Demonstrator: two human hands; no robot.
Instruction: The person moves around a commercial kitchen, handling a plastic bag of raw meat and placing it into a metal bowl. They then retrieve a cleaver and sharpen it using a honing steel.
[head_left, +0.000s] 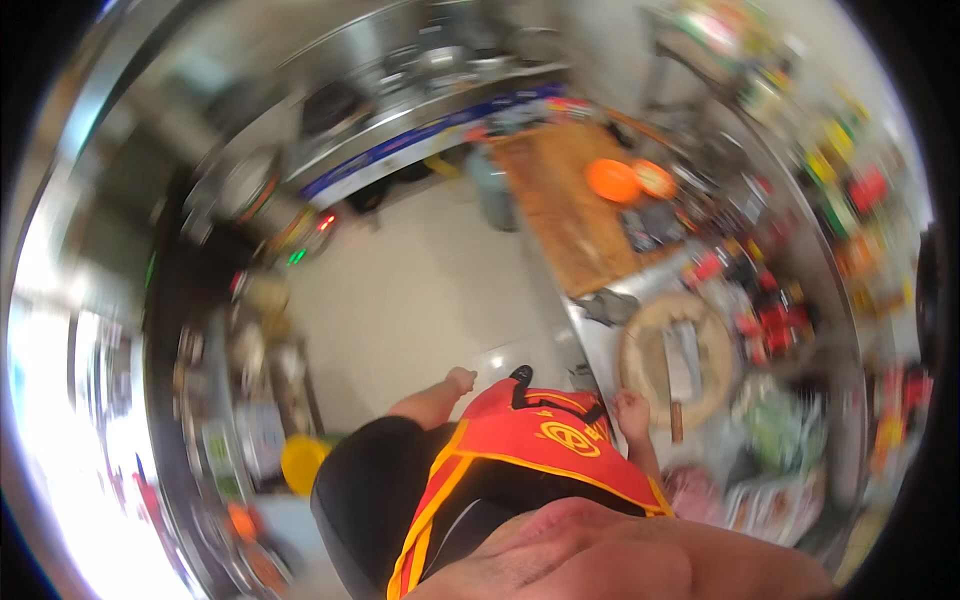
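My left hand (461, 379) hangs over the tiled floor with its fingers curled in, and nothing shows in it. My right hand (632, 412) is at the counter's front edge, just left of a round wooden chopping block (641, 337). Its fingers are bent and blurred, with no object visible in them. On the block lies a cleaver (682, 364), its wooden handle pointing towards me. A crumpled grey cloth (609, 307) rests just beyond the block. The red apron (540, 427) with yellow trim covers my front.
A wooden board (562, 217) lies along the right counter, with an orange bowl (613, 181) on it. Bagged greens (780, 424) sit to the right. A stove counter (420, 105) crosses the far side. A grey-blue bin (491, 191) stands on the tiled floor (390, 292). At left is a yellow container (304, 463).
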